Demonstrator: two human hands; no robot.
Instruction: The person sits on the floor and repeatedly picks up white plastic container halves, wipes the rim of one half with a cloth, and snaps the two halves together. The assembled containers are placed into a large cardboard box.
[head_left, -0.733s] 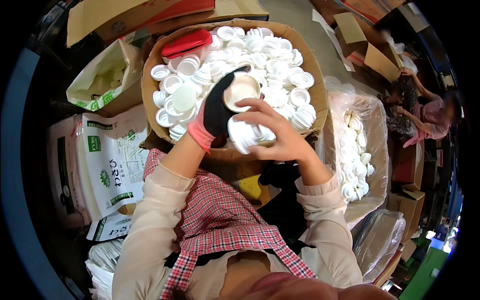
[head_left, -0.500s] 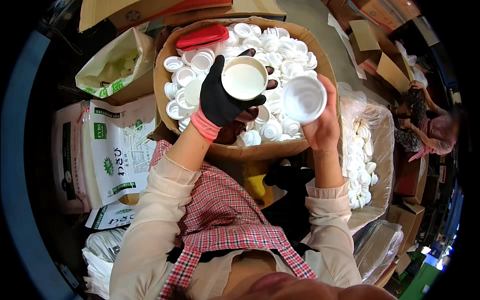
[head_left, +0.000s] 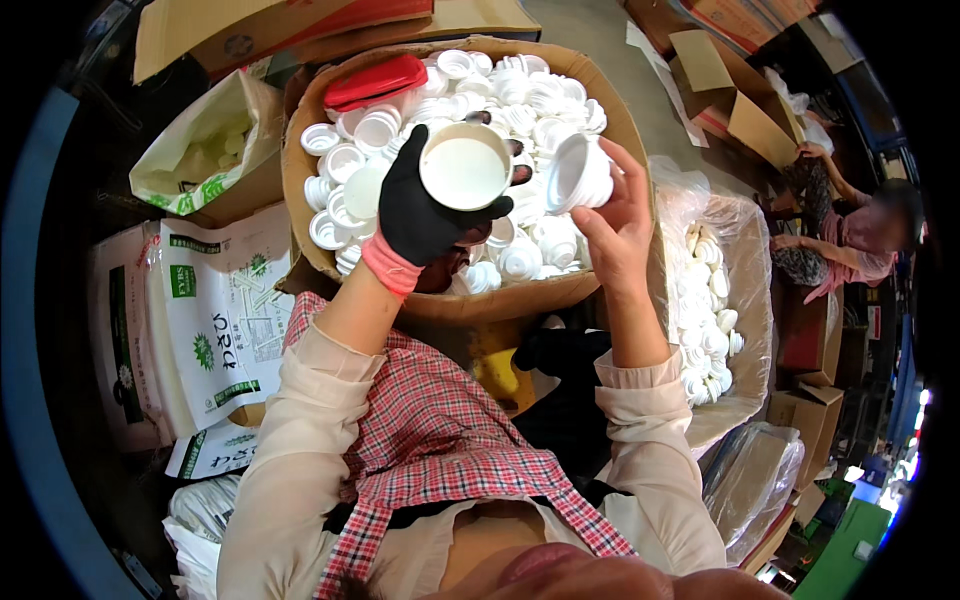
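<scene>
My left hand (head_left: pixel 412 212), in a black glove with a coral cuff, is closed around a round, cream-rimmed cup (head_left: pixel 466 168) whose pale inside faces up. To its right, my bare right hand (head_left: pixel 624 225) grips a white plastic lid (head_left: pixel 576 176) with a stepped, ridged side, tilted so its opening points left. The two pieces are apart. Both hands are above a large cardboard box (head_left: pixel 530 305) heaped with white plastic lids (head_left: pixel 520 258). Something dark red and shiny (head_left: pixel 443 272) shows partly beneath my left wrist.
A red pouch (head_left: pixel 375 82) lies on the heap's far left. Right of the box stands a plastic-lined carton (head_left: pixel 748 290) of white pieces. On the left are an open white-and-green bag (head_left: pixel 160 190) and printed sacks (head_left: pixel 215 330). Another person (head_left: pixel 850 235) sits at the far right.
My right hand has turned the white lid from facing up to a sideways tilt, showing its ridged side. My left hand keeps its hold on the cup. The whole view has shifted slightly.
</scene>
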